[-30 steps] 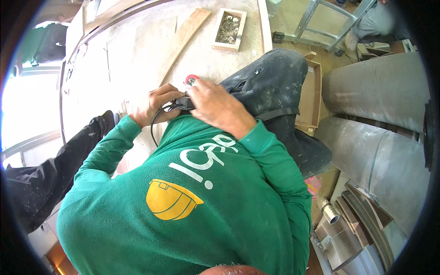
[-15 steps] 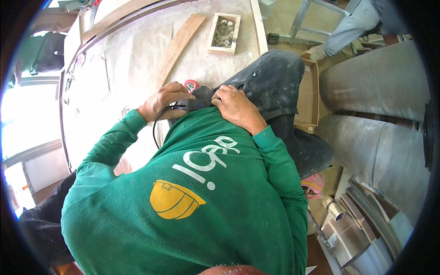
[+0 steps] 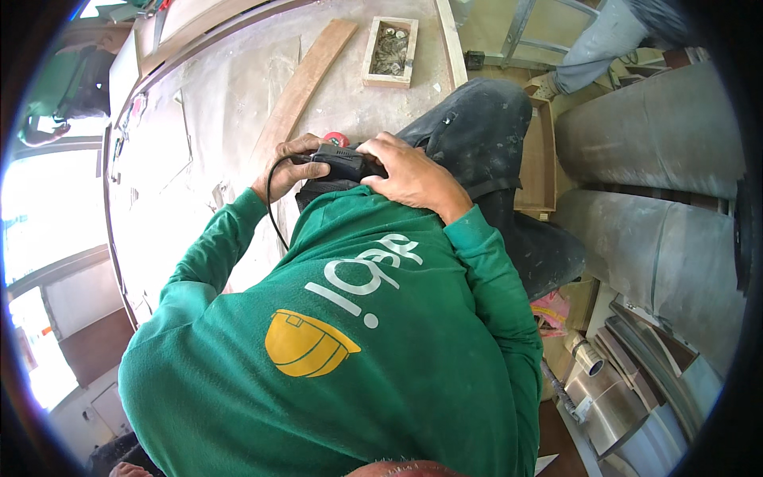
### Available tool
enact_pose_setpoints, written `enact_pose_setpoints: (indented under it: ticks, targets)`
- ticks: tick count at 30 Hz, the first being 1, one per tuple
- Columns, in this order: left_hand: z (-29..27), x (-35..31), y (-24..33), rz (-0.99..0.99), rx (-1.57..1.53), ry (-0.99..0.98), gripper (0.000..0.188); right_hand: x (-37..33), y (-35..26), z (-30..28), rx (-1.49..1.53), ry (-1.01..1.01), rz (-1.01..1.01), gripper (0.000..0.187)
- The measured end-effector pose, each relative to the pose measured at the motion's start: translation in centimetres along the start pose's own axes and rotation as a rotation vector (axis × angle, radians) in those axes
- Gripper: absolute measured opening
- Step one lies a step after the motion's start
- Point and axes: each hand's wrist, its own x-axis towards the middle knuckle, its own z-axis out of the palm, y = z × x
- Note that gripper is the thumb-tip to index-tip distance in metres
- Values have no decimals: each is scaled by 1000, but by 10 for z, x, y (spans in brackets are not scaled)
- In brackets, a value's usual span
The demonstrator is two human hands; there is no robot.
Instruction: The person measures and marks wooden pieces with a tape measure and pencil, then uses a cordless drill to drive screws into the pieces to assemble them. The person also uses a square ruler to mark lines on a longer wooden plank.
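Note:
At my waist is a small black box-shaped device (image 3: pixel 340 161) with a vented face and a thin black cable (image 3: pixel 270 199) looping down from its left end. My left hand (image 3: pixel 288 168) grips that end, thumb pressed on its near face and fingers behind. My right hand (image 3: pixel 415 176) is curled around the right end, with thumb and fingers bent; part of the device is hidden beneath it. Just below lies the hem of my green shirt (image 3: pixel 334 211). Beyond the device, a round red thing (image 3: pixel 336 138) is partly covered.
A wooden plank (image 3: pixel 310 83) and a small wooden box of metal bits (image 3: pixel 390 52) lie on the dusty work surface ahead. Large grey cylinders (image 3: pixel 652 131) stand at right. A co-worker's leg (image 3: pixel 592 52) shows at upper right, another person's green sleeve (image 3: pixel 63 91) at upper left.
The device has come up and turned so more of its face shows. My right hand has shifted from the shirt hem onto it, and my left thumb now presses its front.

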Motion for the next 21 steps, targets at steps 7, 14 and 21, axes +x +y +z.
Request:
enact_pose_setpoints:
  ticks: [7, 14, 21]
  targets:
    - [6, -22, -3, 139, 8, -26, 69, 16, -31, 10, -150, 63, -138, 41]
    - [-8, -41, -46, -154, -184, -147, 86, 4, 3, -7, 156, 61, -60, 43]
    - [-24, -30, -42, -2, 37, -189, 30, 17, -63, 11, -546, 12, -214, 33]
